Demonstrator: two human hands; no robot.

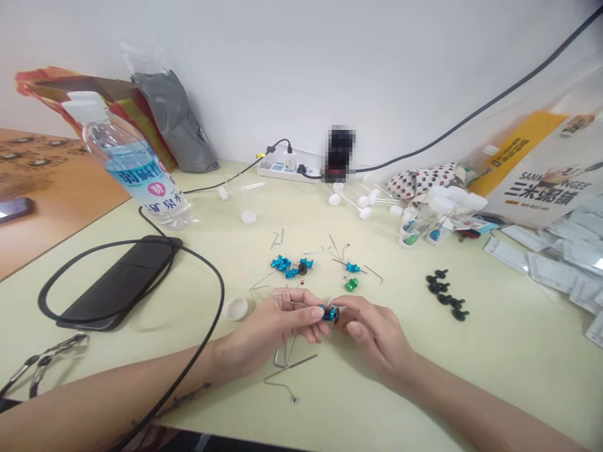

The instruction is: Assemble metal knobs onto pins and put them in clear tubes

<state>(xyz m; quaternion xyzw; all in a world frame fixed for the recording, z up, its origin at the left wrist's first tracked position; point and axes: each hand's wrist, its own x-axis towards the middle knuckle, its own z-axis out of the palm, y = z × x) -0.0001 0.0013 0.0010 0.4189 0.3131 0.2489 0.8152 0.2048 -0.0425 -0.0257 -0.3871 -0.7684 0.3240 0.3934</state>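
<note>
Fingertips [313,312] of the left hand [276,326] and right hand [372,333] closed narrow on a small blue metal fitting [328,312] with a black end, held just above the table between both hands. A thin wire [294,296] running out from between the left fingers. Just below the left hand, bent hex keys [287,355] on the pale table top [513,364]. Ahead, more blue fittings [282,263], a green fitting [351,285] and scattered wire pins [339,251]. Farther right, a cluster of black plastic parts [443,292]. To the left, a white bottle cap [235,308] and a black cable [222,289] looped around a black case [117,282]. Beyond, a water bottle [136,163], clear plastic tubes [362,201] with white caps and a power strip [277,169] against the wall.
</note>
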